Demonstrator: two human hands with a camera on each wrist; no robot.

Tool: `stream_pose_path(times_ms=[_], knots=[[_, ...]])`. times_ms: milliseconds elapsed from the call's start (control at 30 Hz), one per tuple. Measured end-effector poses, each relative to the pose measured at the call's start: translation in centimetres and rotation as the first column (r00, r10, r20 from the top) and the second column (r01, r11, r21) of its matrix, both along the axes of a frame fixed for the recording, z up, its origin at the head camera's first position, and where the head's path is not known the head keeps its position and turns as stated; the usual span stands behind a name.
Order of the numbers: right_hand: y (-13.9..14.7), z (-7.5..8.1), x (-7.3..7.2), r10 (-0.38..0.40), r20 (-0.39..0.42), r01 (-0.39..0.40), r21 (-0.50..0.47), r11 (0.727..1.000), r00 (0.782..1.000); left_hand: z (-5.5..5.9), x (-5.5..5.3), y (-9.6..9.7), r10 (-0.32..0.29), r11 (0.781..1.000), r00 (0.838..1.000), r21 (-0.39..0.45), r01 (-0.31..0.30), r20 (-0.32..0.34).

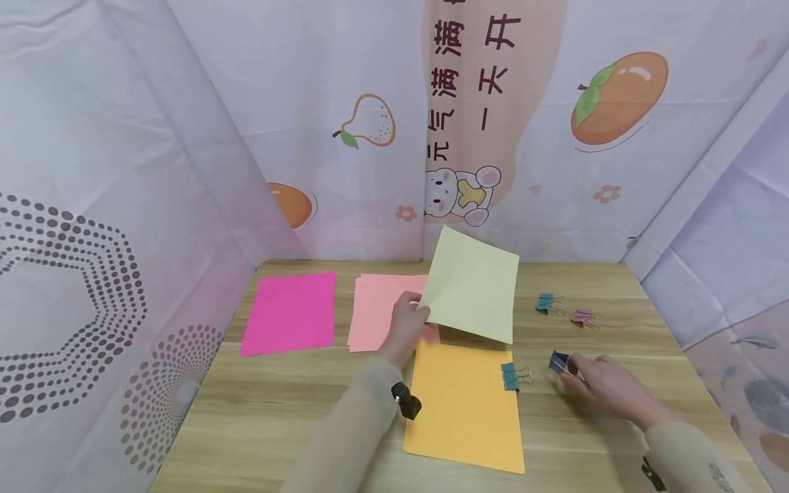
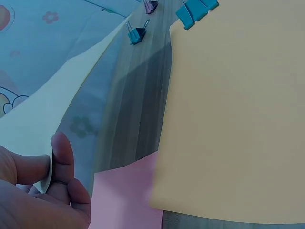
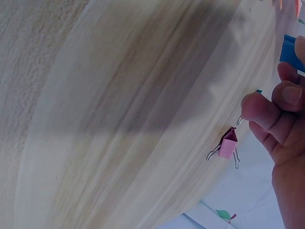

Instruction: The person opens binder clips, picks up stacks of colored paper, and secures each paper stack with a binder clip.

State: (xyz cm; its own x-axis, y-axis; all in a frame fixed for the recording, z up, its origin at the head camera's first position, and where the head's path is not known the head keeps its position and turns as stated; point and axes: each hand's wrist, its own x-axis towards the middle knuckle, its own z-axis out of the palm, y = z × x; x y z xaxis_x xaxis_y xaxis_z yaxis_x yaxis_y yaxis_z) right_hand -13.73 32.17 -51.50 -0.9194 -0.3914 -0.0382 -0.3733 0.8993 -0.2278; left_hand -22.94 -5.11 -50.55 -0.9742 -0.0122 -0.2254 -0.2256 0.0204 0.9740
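Left hand (image 1: 407, 325) pinches the pale yellow sheet (image 1: 474, 287) at its near left corner, thumb on one side, fingers on the other. Sheet is off the table (image 1: 277, 424), tilted, far side raised against the patterned curtain (image 1: 370, 185). It looks close to square, so no strong long axis; its sides run roughly near to far.

Right hand (image 1: 616, 390) holds the dark blue clip (image 1: 559, 361) between thumb and fingers, at the right. Can't tell whether the clip's mouth is spread. Key relation: sheet lies far and left of the clip, a gap between them; left hand is on the sheet, right hand well apart from it.

Around: orange sheets (image 1: 465, 411) lie flat just near of the pale sheet, with a teal clip (image 1: 510, 376) on their right edge toward the far end. That clip sits between the dark blue clip and the orange sheets. Salmon sheets (image 1: 382, 308) lie to the left, partly behind the left hand; magenta sheet (image 1: 290, 311) further left. Far right: another teal clip (image 1: 545, 303) and a pink clip (image 1: 581, 316), loose on the wood, beyond the right hand.
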Motion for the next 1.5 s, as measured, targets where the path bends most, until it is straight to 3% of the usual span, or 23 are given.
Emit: stream_pose_path(times_ms=[400,733,1100,1333,1500], knots=[[-0.3,0.6,-0.2,0.021,-0.045,-0.022,-0.018,1.0,0.999,-0.5,1.5,-0.4,-0.046,0.998,0.999,0.039,0.046,0.008],[-0.4,0.9,-0.5,0.037,-0.052,-0.039,-0.031,0.999,0.998,-1.5,2.3,-0.4,-0.076,0.997,0.997,0.03,0.076,0.013],[-0.8,1.6,-0.8,0.05,-0.053,-0.054,-0.062,0.997,0.997,-2.3,3.5,-0.1,-0.14,0.99,0.989,0.009,0.141,-0.04],[-0.8,1.9,-1.0,0.071,-0.094,-0.076,-0.058,0.995,0.993,-2.2,3.8,0.1,-0.167,0.986,0.984,0.016,0.168,-0.059],[-1.0,2.1,-1.0,0.063,-0.056,-0.067,-0.07,0.995,0.996,-2.3,4.1,0.3,-0.18,0.982,0.982,0.056,0.183,-0.059]])
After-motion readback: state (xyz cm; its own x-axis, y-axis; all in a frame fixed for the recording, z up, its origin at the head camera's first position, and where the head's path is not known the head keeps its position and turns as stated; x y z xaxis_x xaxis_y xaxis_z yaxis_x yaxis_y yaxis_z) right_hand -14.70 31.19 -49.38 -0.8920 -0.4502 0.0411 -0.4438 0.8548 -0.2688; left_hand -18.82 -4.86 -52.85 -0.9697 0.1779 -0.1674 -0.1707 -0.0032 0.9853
